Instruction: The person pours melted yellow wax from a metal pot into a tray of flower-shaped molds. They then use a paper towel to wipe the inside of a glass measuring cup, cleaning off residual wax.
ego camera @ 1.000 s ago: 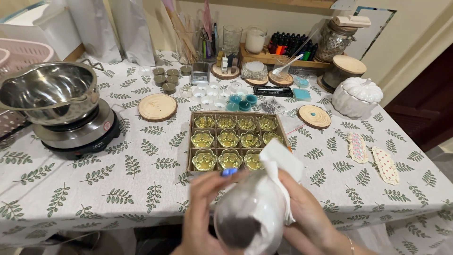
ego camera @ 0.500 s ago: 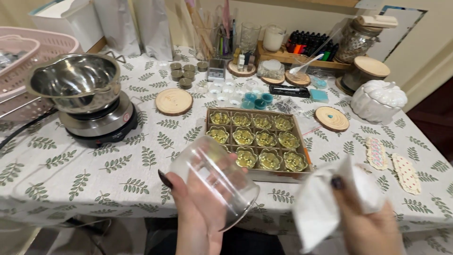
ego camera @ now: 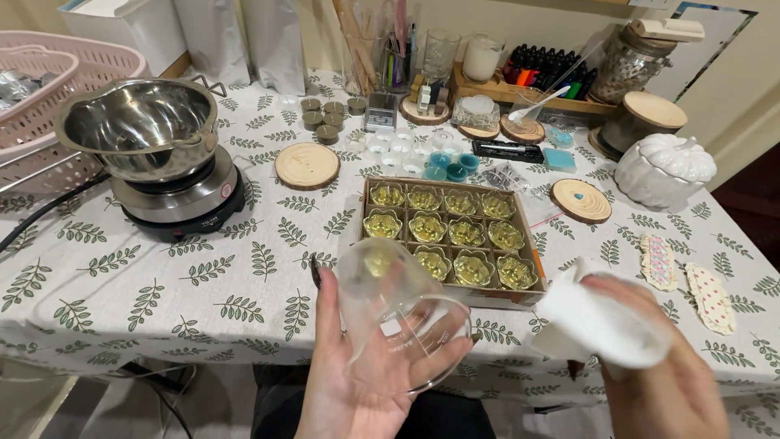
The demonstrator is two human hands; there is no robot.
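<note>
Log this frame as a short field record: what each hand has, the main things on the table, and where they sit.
left hand: holds a clear glass beaker, tipped on its side, mouth toward the camera
right hand: grips a crumpled white wipe, apart from the beaker
tray: cardboard, holds gold flower-shaped cups in rows, just beyond the hands
hot plate: far left, steel pouring pot on top
table: white cloth with green leaf print
other: round wooden coasters, white pumpkin-shaped jar at right
</note>
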